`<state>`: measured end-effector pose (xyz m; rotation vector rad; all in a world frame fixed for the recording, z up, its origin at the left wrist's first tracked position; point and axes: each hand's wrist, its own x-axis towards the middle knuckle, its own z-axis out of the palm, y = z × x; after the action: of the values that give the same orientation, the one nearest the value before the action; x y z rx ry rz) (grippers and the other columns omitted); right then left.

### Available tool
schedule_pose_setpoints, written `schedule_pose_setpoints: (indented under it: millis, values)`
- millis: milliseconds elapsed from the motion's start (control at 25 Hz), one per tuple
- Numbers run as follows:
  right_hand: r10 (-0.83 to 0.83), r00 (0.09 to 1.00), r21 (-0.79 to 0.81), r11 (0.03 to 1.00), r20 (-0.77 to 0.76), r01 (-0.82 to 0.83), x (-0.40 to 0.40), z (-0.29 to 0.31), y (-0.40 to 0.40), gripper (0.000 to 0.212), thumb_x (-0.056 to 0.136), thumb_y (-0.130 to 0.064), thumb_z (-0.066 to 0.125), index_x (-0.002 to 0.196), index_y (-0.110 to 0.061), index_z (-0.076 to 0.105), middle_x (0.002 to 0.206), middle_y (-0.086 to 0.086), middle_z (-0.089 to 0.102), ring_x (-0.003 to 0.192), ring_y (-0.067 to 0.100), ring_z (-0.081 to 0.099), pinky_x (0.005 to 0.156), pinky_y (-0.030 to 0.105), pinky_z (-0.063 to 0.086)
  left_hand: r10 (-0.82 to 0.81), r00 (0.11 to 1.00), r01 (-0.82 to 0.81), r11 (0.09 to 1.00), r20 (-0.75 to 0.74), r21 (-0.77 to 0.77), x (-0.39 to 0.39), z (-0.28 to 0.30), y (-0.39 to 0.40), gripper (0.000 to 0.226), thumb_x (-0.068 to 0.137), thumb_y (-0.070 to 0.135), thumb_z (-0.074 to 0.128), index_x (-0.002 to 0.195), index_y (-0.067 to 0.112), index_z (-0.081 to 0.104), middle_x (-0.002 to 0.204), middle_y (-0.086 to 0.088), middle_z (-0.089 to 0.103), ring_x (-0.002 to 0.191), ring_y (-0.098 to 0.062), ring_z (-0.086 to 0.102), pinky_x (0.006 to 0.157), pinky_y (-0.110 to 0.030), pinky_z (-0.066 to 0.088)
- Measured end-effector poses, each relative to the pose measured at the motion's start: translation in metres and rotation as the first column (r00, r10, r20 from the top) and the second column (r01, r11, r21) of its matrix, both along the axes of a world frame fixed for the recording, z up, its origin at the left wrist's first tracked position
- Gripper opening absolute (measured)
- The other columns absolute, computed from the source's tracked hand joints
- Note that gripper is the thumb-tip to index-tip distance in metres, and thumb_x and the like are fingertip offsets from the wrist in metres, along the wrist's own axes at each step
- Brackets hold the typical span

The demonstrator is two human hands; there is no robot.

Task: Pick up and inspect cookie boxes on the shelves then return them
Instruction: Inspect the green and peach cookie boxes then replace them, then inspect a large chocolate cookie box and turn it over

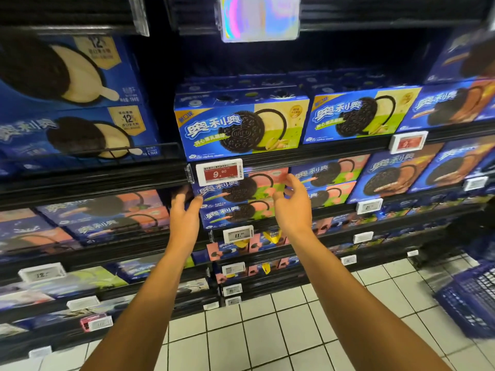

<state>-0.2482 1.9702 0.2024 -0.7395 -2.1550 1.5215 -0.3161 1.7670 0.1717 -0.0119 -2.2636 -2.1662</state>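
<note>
Both arms are raised toward the shelves. Left hand [184, 210] and right hand [292, 207] are apart, fingers spread and slightly curled, clamped on nothing.

Target by my reading: the pink box [241, 187], top of a stack of two, on the shelf just under the red price tag [219, 172]. It lies at 12 o'clock from the hands, directly between them. Long axis runs left to right, front face toward the camera. Left fingertips are at its left end, at or just touching the edge — cannot tell which. Right fingers overlap its right end in the picture; contact is not clear. Both hands look about equally near, one per end, so a two-handed pull toward the body seems the likely next move.

A second pink box [235, 211] sits directly beneath, touching it. The tag hangs in front of the top box's upper left corner — it may snag if the box is lifted before it is drawn out.

Containers:
- Shelf above: green box [241, 124] at 12 o'clock, another of the same at 1 o'clock.
- Shelves at 9–10 o'clock: larger blue boxes, blurred.
- Shelves at 2–3 o'clock: orange-fronted boxes.
- Blue basket [471, 298] on the tiled floor at 4 o'clock; only part is in view and its contents cannot be made out.
</note>
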Motion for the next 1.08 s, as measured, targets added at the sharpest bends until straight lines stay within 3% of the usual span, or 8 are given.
schedule_pose_setpoints:
  millis: [80, 200, 320, 480, 560, 680, 920, 1080]
  values:
    - [0.025, 0.999, -0.057, 0.998, -0.023, -0.026, 0.007, 0.0, 0.006, 0.051, 0.099, -0.017, 0.059, 0.148, -0.02, 0.044, 0.147, -0.003, 0.05, 0.129, 0.013, 0.05, 0.089, 0.019, 0.04, 0.006, 1.0, -0.006, 1.0, 0.004, 0.012, 0.003, 0.004, 0.001, 0.024, 0.1, 0.017, 0.054, 0.106, 0.04, 0.055, 0.13, -0.008, 0.057, 0.108, -0.01, 0.061, 0.077, -0.015, 0.047]
    - [0.062, 0.994, -0.166, 0.983, -0.086, -0.075, 0.021, 0.001, 0.023, 0.049, 0.1, -0.011, 0.055, 0.147, -0.02, 0.045, 0.144, -0.002, 0.052, 0.121, 0.011, 0.051, 0.082, 0.016, 0.045, 0.07, 0.997, -0.071, 0.996, 0.006, 0.062, 0.019, 0.007, 0.006, 0.041, 0.099, 0.015, 0.056, 0.138, 0.025, 0.047, 0.135, 0.01, 0.052, 0.104, 0.015, 0.055, 0.076, -0.001, 0.042]
    - [0.109, 0.986, -0.275, 0.951, -0.126, -0.14, 0.035, 0.002, 0.044, 0.046, 0.102, -0.012, 0.053, 0.146, -0.022, 0.045, 0.142, -0.002, 0.054, 0.127, 0.016, 0.052, 0.101, 0.036, 0.046, 0.161, 0.986, -0.164, 0.981, 0.033, 0.102, 0.046, 0.001, 0.012, 0.052, 0.099, 0.02, 0.057, 0.147, 0.025, 0.038, 0.149, 0.008, 0.042, 0.132, -0.003, 0.041, 0.104, -0.021, 0.035]
    - [0.154, 0.969, -0.339, 0.916, -0.192, -0.213, 0.06, 0.003, 0.084, 0.032, 0.102, -0.016, 0.055, 0.127, -0.035, 0.059, 0.127, -0.011, 0.061, 0.11, 0.007, 0.064, 0.091, 0.03, 0.054, 0.081, 0.992, -0.096, 0.981, 0.093, 0.169, 0.087, 0.009, 0.042, 0.039, 0.1, 0.02, 0.054, 0.139, 0.02, 0.05, 0.137, 0.007, 0.053, 0.127, -0.011, 0.051, 0.109, -0.033, 0.04]
    - [0.148, 0.963, -0.425, 0.874, -0.226, -0.234, 0.079, 0.007, 0.111, 0.025, 0.101, -0.023, 0.059, 0.123, -0.035, 0.06, 0.121, -0.01, 0.064, 0.1, 0.001, 0.069, 0.082, 0.024, 0.056, 0.025, 0.992, -0.049, 0.978, 0.123, 0.201, 0.106, 0.018, 0.064, 0.028, 0.1, 0.018, 0.054, 0.127, 0.022, 0.057, 0.129, 0.008, 0.06, 0.121, -0.012, 0.057, 0.106, -0.036, 0.044]
    - [0.164, 0.964, -0.483, 0.84, -0.211, -0.248, 0.115, 0.013, 0.161, 0.025, 0.096, -0.028, 0.067, 0.12, -0.03, 0.063, 0.116, -0.003, 0.072, 0.099, 0.008, 0.072, 0.078, 0.029, 0.058, -0.091, 0.98, 0.053, 0.978, 0.18, 0.204, 0.137, 0.029, 0.102, 0.023, 0.101, 0.014, 0.05, 0.121, 0.013, 0.061, 0.12, -0.003, 0.069, 0.108, -0.018, 0.067, 0.095, -0.04, 0.052]
    - [0.268, 0.95, -0.355, 0.882, -0.159, -0.309, 0.228, 0.007, 0.298, 0.018, 0.099, -0.012, 0.057, 0.114, -0.017, 0.065, 0.094, 0.004, 0.078, 0.082, 0.014, 0.073, 0.066, 0.023, 0.057, -0.247, 0.936, 0.196, 0.958, 0.251, 0.211, 0.222, 0.014, 0.226, 0.022, 0.101, 0.011, 0.044, 0.113, 0.006, 0.063, 0.103, -0.012, 0.076, 0.092, -0.024, 0.074, 0.079, -0.038, 0.059]
    - [0.2, 0.971, -0.358, 0.904, -0.128, -0.234, 0.275, 0.003, 0.38, 0.016, 0.097, -0.011, 0.059, 0.107, -0.019, 0.069, 0.094, 0.005, 0.077, 0.084, 0.018, 0.071, 0.075, 0.037, 0.058, -0.248, 0.918, 0.175, 0.954, 0.311, 0.243, 0.257, -0.001, 0.308, 0.023, 0.102, 0.011, 0.044, 0.112, 0.007, 0.064, 0.105, -0.016, 0.074, 0.091, -0.025, 0.073, 0.081, -0.041, 0.056]
